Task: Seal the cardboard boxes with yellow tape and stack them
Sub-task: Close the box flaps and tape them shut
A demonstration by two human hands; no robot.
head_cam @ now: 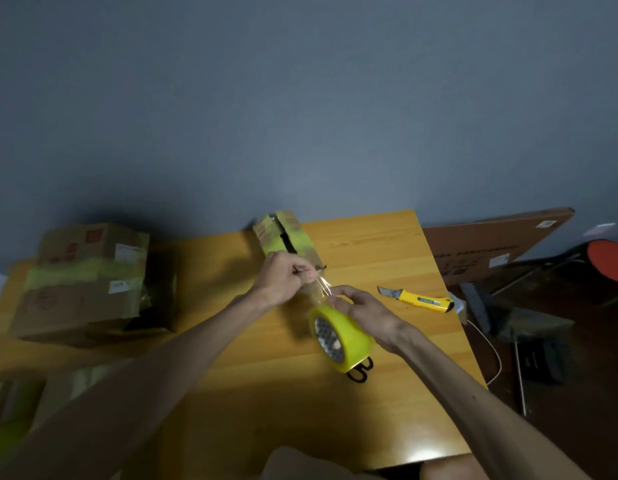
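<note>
Two bare forearms (145, 375) are reaching out from the bottom of the view over the wooden counter (266, 410). The right hand (364, 311) is wrapping its fingers over the top of the yellow tape roll (340, 337), holding it raised just above the counter with its open core facing left. The left hand (283, 278) is curling its fingers tightly and pinching the free end of the tape strip (319, 285), which is stretching up from the roll between the two hands. Black scissors (361, 370) are lying on the counter, mostly hidden under the roll, with only the handle loops showing. A yellow utility knife (418, 300) is lying to the right of the hands, well apart from them, blade pointing left. Just beyond the left hand, a small cardboard box (283, 233) with yellow tape on its flaps is sitting at the counter's far edge against the grey wall (300, 98). At far left, a smaller taped box (93, 242) is resting on a larger taped box (72, 306). A big flat carton (491, 240) is leaning against the wall beyond the counter's right side
</note>
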